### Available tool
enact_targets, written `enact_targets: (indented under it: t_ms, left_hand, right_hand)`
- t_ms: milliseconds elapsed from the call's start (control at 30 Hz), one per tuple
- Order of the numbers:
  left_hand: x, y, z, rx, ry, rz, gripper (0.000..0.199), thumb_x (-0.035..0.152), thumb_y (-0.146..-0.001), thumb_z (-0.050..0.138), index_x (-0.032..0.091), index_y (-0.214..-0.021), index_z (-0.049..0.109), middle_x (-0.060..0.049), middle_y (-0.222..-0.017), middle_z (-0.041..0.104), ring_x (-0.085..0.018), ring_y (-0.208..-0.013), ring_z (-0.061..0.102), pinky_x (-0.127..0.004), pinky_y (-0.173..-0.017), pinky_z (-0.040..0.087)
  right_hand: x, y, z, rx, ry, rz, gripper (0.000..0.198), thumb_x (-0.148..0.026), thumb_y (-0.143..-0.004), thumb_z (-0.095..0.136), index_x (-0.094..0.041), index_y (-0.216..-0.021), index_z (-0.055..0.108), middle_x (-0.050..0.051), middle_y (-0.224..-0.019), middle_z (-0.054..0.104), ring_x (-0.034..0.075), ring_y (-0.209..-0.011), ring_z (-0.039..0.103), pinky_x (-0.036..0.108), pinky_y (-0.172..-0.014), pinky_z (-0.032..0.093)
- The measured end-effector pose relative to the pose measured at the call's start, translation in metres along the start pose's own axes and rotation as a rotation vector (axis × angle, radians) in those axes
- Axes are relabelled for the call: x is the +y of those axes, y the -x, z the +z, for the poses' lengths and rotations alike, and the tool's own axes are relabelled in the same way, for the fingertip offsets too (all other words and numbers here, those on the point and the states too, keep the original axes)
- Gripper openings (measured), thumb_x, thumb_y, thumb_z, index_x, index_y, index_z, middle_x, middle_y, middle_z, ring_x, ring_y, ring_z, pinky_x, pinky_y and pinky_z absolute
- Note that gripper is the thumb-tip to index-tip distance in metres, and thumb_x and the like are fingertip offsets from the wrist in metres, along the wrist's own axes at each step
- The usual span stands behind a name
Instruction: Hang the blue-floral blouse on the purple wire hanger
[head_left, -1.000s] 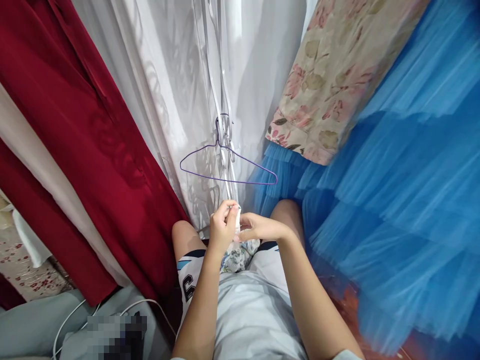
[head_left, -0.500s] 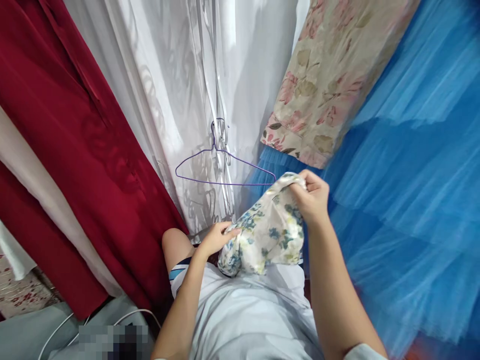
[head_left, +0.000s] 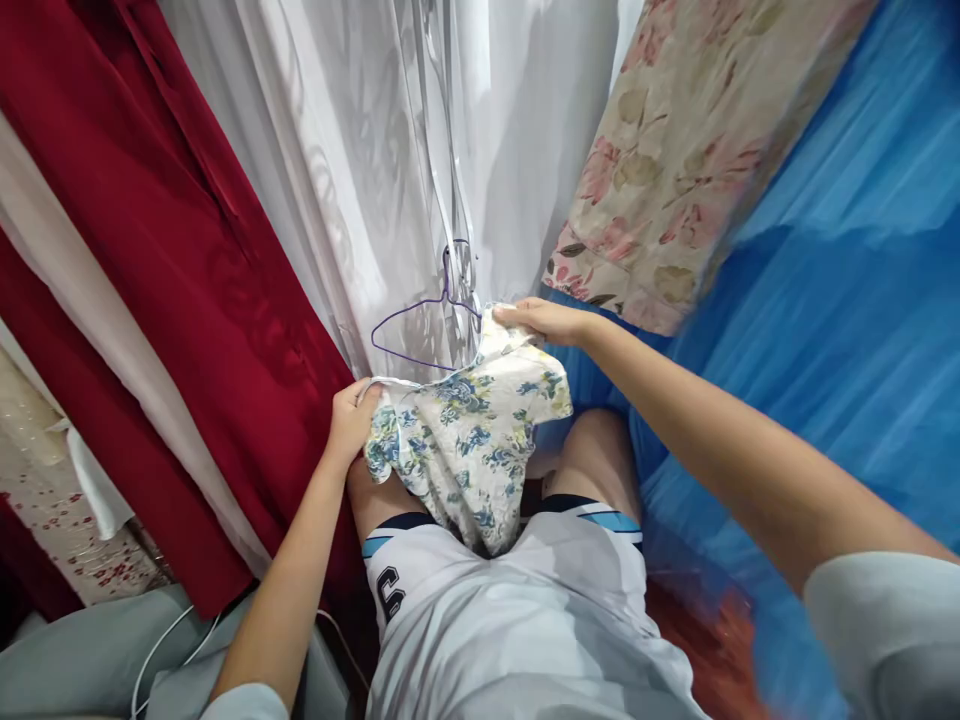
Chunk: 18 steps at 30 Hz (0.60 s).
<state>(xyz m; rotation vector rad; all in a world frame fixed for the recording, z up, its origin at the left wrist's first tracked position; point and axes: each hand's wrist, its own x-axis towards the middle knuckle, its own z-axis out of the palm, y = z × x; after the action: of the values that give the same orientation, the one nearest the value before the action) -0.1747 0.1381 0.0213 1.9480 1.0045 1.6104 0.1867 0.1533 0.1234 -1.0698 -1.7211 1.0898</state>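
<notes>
A white blouse with blue and yellow flowers hangs spread between my two hands, its neckline up and its lower part down between my knees. My left hand is closed on one shoulder edge at the left. At the other shoulder, my right hand pinches the cloth between thumb and fingers. Just behind the neckline is a purple wire hanger, hooked onto white ribbons. The hanger's right half is hidden by the blouse, so I cannot tell whether it is inside.
Dark red cloth hangs at the left and white drapes straight ahead. To the right are a beige floral cloth and layered blue tulle. A white cable runs over a grey surface at the lower left.
The bunched blouse has been opened out and spread. My left hand moved left and up to one shoulder; my right hand moved left and up, bringing the other shoulder against the hanger.
</notes>
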Motion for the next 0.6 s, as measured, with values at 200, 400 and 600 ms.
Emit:
enact_targets:
  t_ms: [200, 400, 600]
  left_hand:
    - [-0.056, -0.016, -0.024, -0.553, -0.543, 0.119, 0.029, 0.036, -0.089, 0.052, 0.017, -0.069, 0.062, 0.001, -0.063, 0.056, -0.014, -0.063, 0.052, -0.023, -0.063, 0.039]
    - [-0.071, -0.076, -0.03, -0.401, -0.659, 0.098, 0.016, 0.019, -0.082, 0.049, 0.021, -0.087, 0.064, -0.006, -0.096, 0.069, -0.024, -0.099, 0.06, -0.035, -0.091, 0.041]
    - [-0.043, -0.158, -0.022, -0.191, -0.647, 0.054, 0.024, 0.017, -0.083, 0.043, 0.021, -0.102, 0.058, -0.006, -0.092, 0.066, -0.024, -0.089, 0.061, -0.036, -0.085, 0.044]
  right_hand:
    - [-0.009, 0.012, 0.007, 0.069, -0.004, -0.001, 0.042, -0.055, -0.07, 0.08, -0.014, -0.072, 0.069, 0.006, -0.063, 0.068, 0.013, -0.048, 0.054, 0.025, -0.045, 0.042]
    - [-0.014, 0.008, 0.002, 0.066, 0.11, 0.016, 0.046, -0.058, -0.069, 0.08, -0.016, -0.062, 0.061, -0.001, -0.049, 0.055, 0.009, -0.04, 0.042, 0.024, -0.04, 0.032]
    - [-0.019, 0.008, -0.004, 0.024, 0.057, 0.093, 0.037, -0.052, -0.073, 0.079, -0.017, -0.072, 0.068, 0.003, -0.06, 0.066, 0.013, -0.047, 0.054, 0.025, -0.047, 0.045]
